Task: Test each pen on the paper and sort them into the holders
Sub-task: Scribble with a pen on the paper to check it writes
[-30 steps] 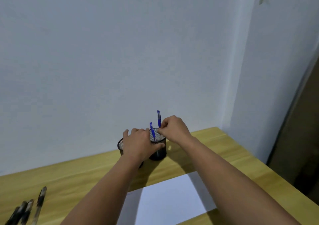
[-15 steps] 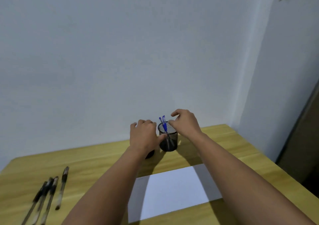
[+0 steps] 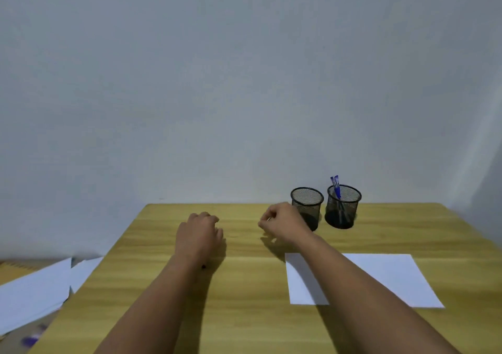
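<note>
Pens (image 3: 336, 187): two blue ones stand in the right holder (image 3: 342, 207), leaning left, tops above the rim. The left holder (image 3: 307, 206) stands just beside it and shows no pen above its rim; its lower part is partly covered by the right hand. Both mesh holders sit at the far edge of the table (image 3: 244, 299), near the wall.

Change from half a second ago: both hands were at the holders then, the left cupping the left one, the right at the rim of the right one. Both have since withdrawn leftward, and the view has swung left. The dark pens seen earlier at the left of the table are not in view now.

Left hand (image 3: 199, 235): hovers over or rests on the bare table, well apart from the holders, back of hand up, fingers curled under. Nothing can be seen in it; whether it touches the table cannot be told.

Right hand (image 3: 282, 224): in front of the left holder, fingers loosely curled with thumb and forefinger close together. A small pale glint shows at the fingertips, too small to tell whether anything is pinched.

Paper (image 3: 380, 277): a white sheet lies flat on the table under the right forearm, no marks visible. Loose white sheets (image 3: 35, 291) lie off the table's left edge, lower down.
</note>
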`<state>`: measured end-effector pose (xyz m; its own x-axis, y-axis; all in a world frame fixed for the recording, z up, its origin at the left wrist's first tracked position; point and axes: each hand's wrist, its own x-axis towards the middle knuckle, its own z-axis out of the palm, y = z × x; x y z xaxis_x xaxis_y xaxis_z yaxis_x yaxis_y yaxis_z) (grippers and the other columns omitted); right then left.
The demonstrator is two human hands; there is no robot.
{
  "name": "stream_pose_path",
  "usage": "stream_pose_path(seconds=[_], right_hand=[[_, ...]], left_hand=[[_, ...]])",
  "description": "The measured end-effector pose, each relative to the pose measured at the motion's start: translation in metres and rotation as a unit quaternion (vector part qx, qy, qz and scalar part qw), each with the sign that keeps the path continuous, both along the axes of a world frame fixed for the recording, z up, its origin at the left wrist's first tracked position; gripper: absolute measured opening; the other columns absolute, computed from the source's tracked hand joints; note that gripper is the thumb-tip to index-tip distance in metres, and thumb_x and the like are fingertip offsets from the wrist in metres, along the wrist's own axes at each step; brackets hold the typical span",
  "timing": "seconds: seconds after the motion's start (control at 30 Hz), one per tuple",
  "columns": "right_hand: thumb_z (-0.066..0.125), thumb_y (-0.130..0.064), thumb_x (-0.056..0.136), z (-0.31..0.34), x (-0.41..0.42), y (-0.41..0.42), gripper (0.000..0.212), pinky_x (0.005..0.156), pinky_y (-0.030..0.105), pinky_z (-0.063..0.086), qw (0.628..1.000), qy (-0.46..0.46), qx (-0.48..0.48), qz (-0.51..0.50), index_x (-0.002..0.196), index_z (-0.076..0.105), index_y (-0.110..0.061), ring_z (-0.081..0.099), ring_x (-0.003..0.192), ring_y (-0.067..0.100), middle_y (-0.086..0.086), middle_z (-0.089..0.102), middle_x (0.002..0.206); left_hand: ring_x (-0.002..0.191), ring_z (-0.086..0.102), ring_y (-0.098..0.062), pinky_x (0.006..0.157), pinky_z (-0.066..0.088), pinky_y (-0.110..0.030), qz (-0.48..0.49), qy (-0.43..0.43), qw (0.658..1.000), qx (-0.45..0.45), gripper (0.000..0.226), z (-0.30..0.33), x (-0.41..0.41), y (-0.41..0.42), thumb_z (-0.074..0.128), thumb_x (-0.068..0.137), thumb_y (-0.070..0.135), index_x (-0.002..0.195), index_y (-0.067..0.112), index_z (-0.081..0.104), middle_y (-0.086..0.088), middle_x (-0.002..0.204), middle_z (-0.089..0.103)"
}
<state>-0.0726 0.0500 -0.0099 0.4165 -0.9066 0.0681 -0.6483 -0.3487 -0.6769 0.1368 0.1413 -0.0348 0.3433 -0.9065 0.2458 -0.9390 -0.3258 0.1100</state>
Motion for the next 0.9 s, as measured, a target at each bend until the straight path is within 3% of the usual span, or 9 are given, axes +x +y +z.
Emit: stream_pose_path(seconds=[0.1,0.17,0.33,0.47,0.53,0.6,0.67,0.77,0.9], right_hand=[[0.077,-0.021,0.084,-0.025,0.038,0.019,0.014,0.086,0.039,0.063,0.999,0.012,0.04,0.035,0.071,0.074,-0.022,0.076,0.087,0.02,-0.001,0.08,0.085],[0.077,-0.023,0.086,-0.033,0.06,0.033,0.01,0.088,0.04,0.064,0.997,0.018,0.06,0.053,0.079,0.076,-0.016,0.075,0.09,0.021,0.001,0.08,0.09],[0.076,-0.048,0.085,-0.045,0.114,0.06,0.031,0.076,0.036,0.057,0.994,0.087,0.051,0.05,0.092,0.067,-0.019,0.07,0.091,0.027,0.0,0.073,0.096],[0.072,-0.037,0.093,-0.04,0.125,0.063,0.025,0.078,0.037,0.049,0.99,0.132,0.035,0.033,0.103,0.058,-0.018,0.061,0.096,0.033,0.007,0.065,0.108],[0.072,-0.036,0.094,-0.036,0.119,0.06,0.025,0.076,0.037,0.046,0.991,0.125,0.046,0.019,0.097,0.055,-0.018,0.058,0.092,0.032,0.006,0.063,0.103],[0.073,-0.037,0.092,-0.034,0.104,0.054,0.027,0.072,0.04,0.05,0.994,0.088,0.071,0.012,0.091,0.059,-0.014,0.062,0.086,0.031,0.004,0.064,0.09],[0.076,-0.03,0.09,-0.029,0.085,0.046,0.03,0.073,0.047,0.063,0.989,-0.033,0.143,0.018,0.086,0.067,-0.002,0.073,0.078,0.035,0.014,0.073,0.081],[0.077,-0.011,0.096,-0.009,0.042,0.032,0.013,0.05,0.026,0.052,0.962,-0.167,0.214,0.03,0.091,0.072,0.0,0.063,0.055,0.021,0.016,0.068,0.072],[0.081,-0.015,0.094,0.022,-0.025,0.017,0.019,0.05,0.02,0.048,0.958,-0.191,0.212,0.008,0.103,0.08,0.003,0.061,0.06,0.011,0.004,0.072,0.078]], left_hand=[[0.115,0.057,-0.022,0.082,0.052,-0.038,0.044,0.015,0.999,-0.012,0.032,-0.017,0.027,0.021,0.051,0.096,0.04,0.12,0.03,0.07,0.007,0.125,0.065],[0.111,0.058,-0.021,0.078,0.053,-0.037,0.055,0.027,0.998,-0.027,0.03,-0.025,0.039,0.03,0.051,0.097,0.04,0.117,0.029,0.071,0.006,0.121,0.065],[0.109,0.058,-0.02,0.074,0.056,-0.038,0.059,0.062,0.995,-0.047,0.028,-0.036,0.057,0.037,0.052,0.097,0.033,0.115,0.029,0.073,0.006,0.118,0.065],[0.111,0.058,-0.02,0.07,0.052,-0.034,0.055,0.066,0.995,-0.046,0.031,-0.04,0.063,0.036,0.051,0.097,0.028,0.12,0.029,0.072,0.006,0.12,0.064],[0.115,0.056,-0.023,0.075,0.054,-0.037,0.044,0.059,0.995,-0.06,0.034,-0.041,0.064,0.036,0.054,0.096,0.028,0.127,0.027,0.068,0.004,0.125,0.065],[0.123,0.054,-0.025,0.086,0.055,-0.041,0.01,0.063,0.995,-0.073,0.042,-0.04,0.061,0.033,0.057,0.096,0.027,0.139,0.026,0.06,0.002,0.137,0.061],[0.127,0.053,-0.026,0.092,0.053,-0.044,-0.037,0.077,0.994,-0.075,0.051,-0.035,0.053,0.028,0.06,0.095,0.026,0.146,0.027,0.053,0.003,0.145,0.056],[0.123,0.057,-0.026,0.088,0.053,-0.042,-0.076,0.058,0.992,-0.083,0.052,-0.023,0.034,0.018,0.066,0.091,0.027,0.142,0.031,0.057,0.006,0.14,0.062],[0.109,0.062,-0.029,0.08,0.051,-0.042,-0.096,0.028,0.985,-0.139,0.043,-0.007,0.002,0.006,0.073,0.088,0.033,0.13,0.027,0.067,0.002,0.12,0.068]])
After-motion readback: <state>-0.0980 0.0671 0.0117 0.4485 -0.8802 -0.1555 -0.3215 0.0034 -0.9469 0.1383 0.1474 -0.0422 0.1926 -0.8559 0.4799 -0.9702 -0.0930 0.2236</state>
